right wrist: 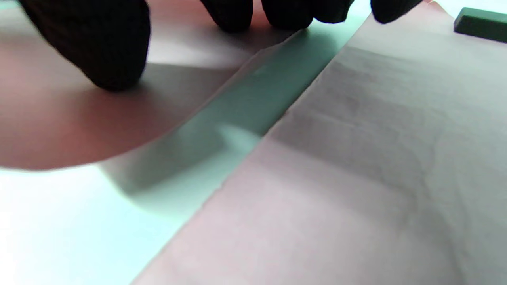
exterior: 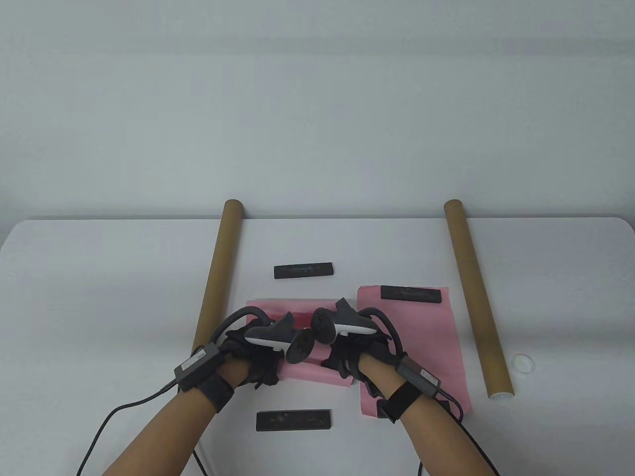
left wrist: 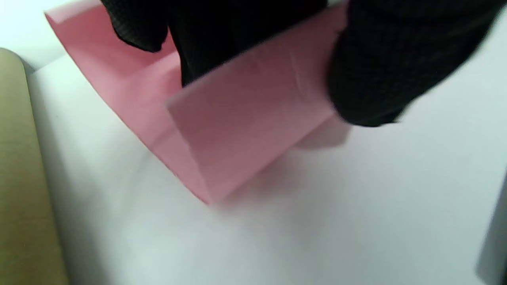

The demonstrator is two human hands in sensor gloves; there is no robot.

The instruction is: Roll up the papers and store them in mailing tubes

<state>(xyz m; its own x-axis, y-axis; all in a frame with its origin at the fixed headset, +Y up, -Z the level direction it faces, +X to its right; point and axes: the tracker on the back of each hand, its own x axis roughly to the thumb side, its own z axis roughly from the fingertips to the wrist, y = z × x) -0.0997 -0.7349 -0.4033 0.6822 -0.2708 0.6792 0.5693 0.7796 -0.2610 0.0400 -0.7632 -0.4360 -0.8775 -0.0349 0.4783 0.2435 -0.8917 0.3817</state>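
Two mailing tubes (exterior: 218, 272) beside papers (exterior: 426, 347)

The table view looks down from above the counter (exterior: 99, 277); both wrist views sit close, seemingly low, sharing the pink paper (left wrist: 245, 118).

Bare lab: white table (exterior: 99, 297), blank wall (exterior: 317, 99)

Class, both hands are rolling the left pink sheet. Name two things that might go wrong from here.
1. The roll looks loose and wide, so it may jam at the left tube.
2. The right hand works beside the flat sheet, which only a black bar pins, so it may crease that sheet.
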